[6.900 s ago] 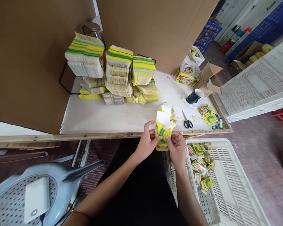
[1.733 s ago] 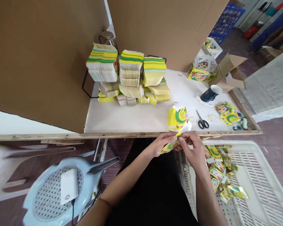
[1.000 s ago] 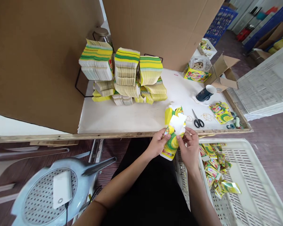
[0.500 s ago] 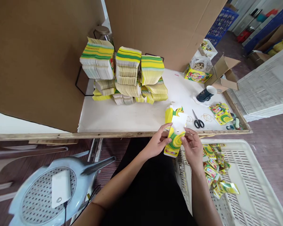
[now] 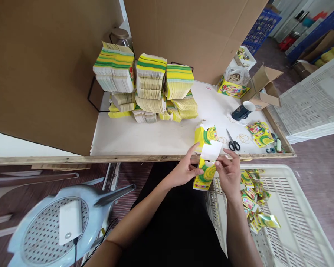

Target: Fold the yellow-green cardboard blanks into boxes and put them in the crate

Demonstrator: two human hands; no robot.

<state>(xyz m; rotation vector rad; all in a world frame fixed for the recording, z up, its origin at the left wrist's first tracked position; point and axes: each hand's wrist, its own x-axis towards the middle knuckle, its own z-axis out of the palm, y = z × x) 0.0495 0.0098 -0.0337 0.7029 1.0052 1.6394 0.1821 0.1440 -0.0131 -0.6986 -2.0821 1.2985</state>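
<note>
A small yellow and green printed carton (image 5: 206,174) is held between my two hands over the table's front edge, its white flap (image 5: 211,150) raised at the top. My left hand (image 5: 186,168) grips its left side, thumb on the front and index finger stretched upward. On the right side, my right hand (image 5: 228,171) pinches the carton near the base of the flap. Just behind it on the table lies a stack of similar yellow cartons (image 5: 204,134). Some fingertips are hidden behind the carton.
Bundled flat cartons (image 5: 151,78) are piled at the back of the white table (image 5: 144,139). Scissors (image 5: 233,142), rubber bands (image 5: 243,138), a dark mug (image 5: 242,111) and loose cartons (image 5: 260,133) lie to the right. Below stands a white crate (image 5: 297,207) with cartons. A blue stool (image 5: 30,226) is at left.
The carton has dropped slightly and its white flap now sits lower, showing more of the stack behind. My left index finger has lifted off the carton's upper edge.
</note>
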